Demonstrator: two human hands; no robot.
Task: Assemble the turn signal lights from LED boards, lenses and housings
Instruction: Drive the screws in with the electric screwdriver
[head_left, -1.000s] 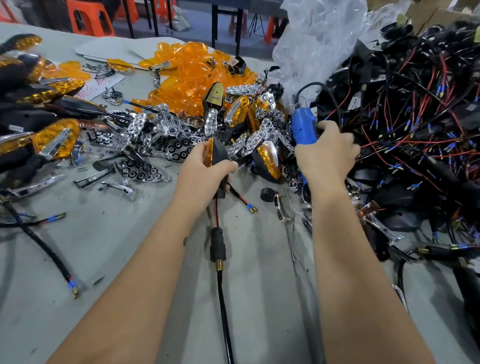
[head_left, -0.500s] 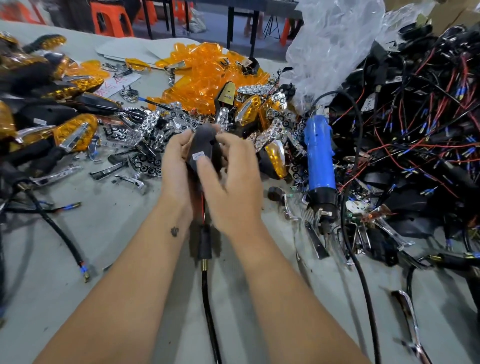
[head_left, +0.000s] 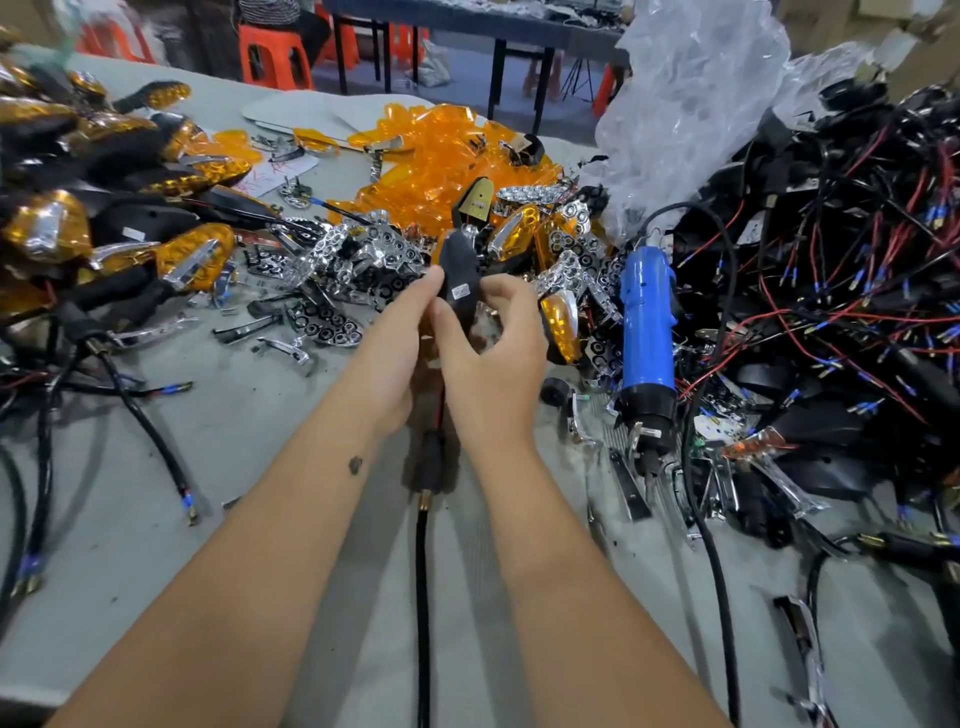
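A black cable runs up the grey table to a black housing, held above the tabletop: left hand grips its side, right hand pinches its lower edge. Just right lies a blue screwdriver; beyond, chrome reflectors, then orange lenses.

Nothing legible here. A small white sticker sits on the black plastic turn signal housing, print too blurred to read. Red scribbles mark a white paper sheet on the table, likewise unreadable.
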